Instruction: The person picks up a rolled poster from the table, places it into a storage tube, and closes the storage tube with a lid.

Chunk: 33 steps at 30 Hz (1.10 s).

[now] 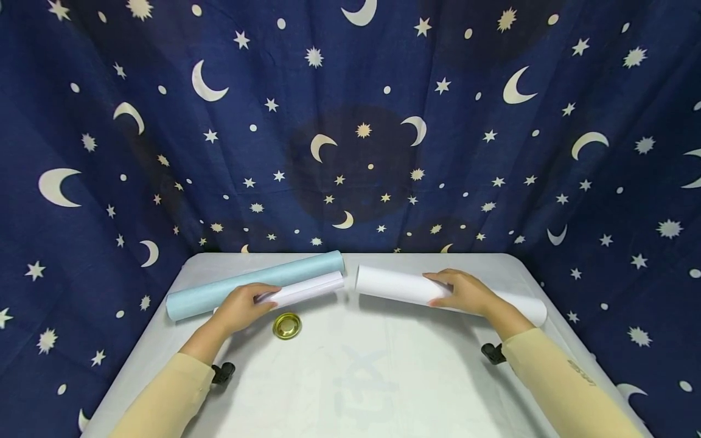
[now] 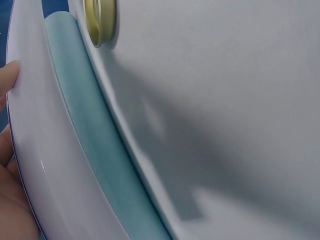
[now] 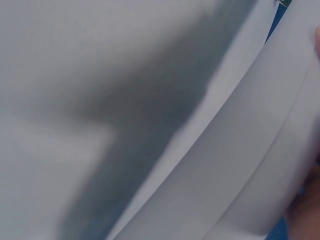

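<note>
My left hand (image 1: 245, 306) grips a slim, glossy pale-lilac roll (image 1: 309, 290), thumb on the near side and fingers over the far side. Just behind it lies a longer light-blue roll (image 1: 257, 283), slanting along the table's far left. In the left wrist view the lilac roll (image 2: 45, 150) runs beside the blue one (image 2: 100, 135). My right hand (image 1: 468, 293) holds a thick white paper roll (image 1: 391, 285) around its middle. The right wrist view shows that white roll (image 3: 250, 135) close up, with its lengthwise paper edge; most of the hand is out of that frame.
A small round gold dish-like piece (image 1: 287, 326) lies in front of the lilac roll. The white table (image 1: 405, 365) has rounded far corners. A dark blue curtain (image 1: 350, 152) with moons and stars hangs behind and at both sides. Black wrist mounts (image 1: 223, 373) show under both forearms.
</note>
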{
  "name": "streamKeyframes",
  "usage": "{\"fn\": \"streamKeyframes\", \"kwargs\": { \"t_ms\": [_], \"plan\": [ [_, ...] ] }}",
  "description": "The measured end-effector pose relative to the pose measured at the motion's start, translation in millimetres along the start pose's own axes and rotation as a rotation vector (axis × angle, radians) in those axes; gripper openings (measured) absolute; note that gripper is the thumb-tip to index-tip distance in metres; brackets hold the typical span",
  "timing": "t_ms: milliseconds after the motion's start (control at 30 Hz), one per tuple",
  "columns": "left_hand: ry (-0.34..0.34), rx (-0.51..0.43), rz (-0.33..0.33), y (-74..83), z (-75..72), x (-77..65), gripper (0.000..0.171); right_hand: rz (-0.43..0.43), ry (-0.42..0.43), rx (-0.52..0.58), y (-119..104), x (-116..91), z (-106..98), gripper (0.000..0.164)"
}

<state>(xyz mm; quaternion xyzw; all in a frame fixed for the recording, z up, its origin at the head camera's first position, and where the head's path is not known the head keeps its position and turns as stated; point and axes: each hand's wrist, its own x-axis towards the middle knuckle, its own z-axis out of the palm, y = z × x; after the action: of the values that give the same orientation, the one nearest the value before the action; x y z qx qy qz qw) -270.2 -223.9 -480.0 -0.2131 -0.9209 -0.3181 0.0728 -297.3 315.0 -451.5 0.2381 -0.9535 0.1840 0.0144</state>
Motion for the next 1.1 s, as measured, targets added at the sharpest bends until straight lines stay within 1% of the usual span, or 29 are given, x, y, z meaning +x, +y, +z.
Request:
{"fn": "streamKeyframes", "kwargs": {
  "t_ms": [167,333,467,700,900,1100],
  "plan": [
    [0.017,0.009,0.032,1.7,-1.8,-0.1,0.036,-0.017,-0.002,0.011,-4,-2,1,0.076],
    [0.005,-0.008,0.061,8.8,-2.7,0.4,0.035,-0.037,-0.005,0.003,-6,-2,2,0.075],
    [-0.015,-0.022,0.065,13.2,-1.6,1.3,0.034,-0.055,-0.002,0.001,-8,-2,3,0.075],
    [-0.044,-0.034,0.051,17.0,0.9,2.6,0.035,-0.074,-0.007,0.018,-12,-1,4,0.074],
    [-0.072,-0.058,0.06,20.1,2.4,3.1,0.035,-0.064,-0.033,0.016,-15,0,5,0.076],
    [-0.105,-0.058,0.067,23.9,6.0,6.6,0.035,-0.084,-0.027,0.028,-19,1,3,0.074]
  ]
}}
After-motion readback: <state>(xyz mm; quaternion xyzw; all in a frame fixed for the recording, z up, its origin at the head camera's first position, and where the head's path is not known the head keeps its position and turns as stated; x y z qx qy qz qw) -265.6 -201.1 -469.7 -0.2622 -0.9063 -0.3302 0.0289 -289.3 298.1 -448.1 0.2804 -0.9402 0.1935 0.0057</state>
